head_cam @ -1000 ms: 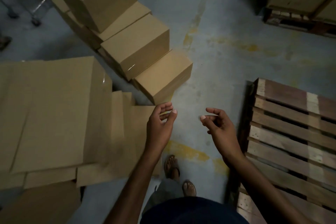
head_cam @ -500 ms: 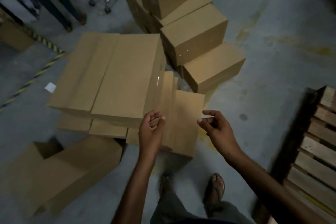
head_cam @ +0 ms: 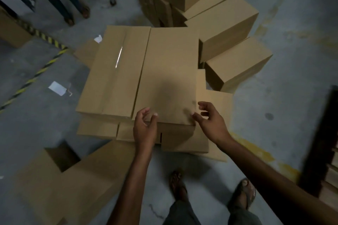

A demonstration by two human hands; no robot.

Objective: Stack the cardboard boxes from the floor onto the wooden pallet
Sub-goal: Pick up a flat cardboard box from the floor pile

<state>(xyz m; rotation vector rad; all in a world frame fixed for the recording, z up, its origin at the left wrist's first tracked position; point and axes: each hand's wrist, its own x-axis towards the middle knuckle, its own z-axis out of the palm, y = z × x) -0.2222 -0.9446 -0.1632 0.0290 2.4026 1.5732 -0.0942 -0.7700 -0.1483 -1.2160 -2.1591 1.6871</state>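
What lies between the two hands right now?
In the head view, only the near edge of the large cardboard box lies between the left hand and the right hand.

Behind and right of the large box [head_cam: 164, 71] stand stacked boxes [head_cam: 236, 60]. The pallet [head_cam: 332, 175] lies well to its right, an open carton [head_cam: 54, 188] to its front-left.

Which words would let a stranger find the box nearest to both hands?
Look at the low pile of large boxes in the middle of the floor. Two lie side by side on top. It is the right box, plain-topped; the left box carries a shiny tape strip.
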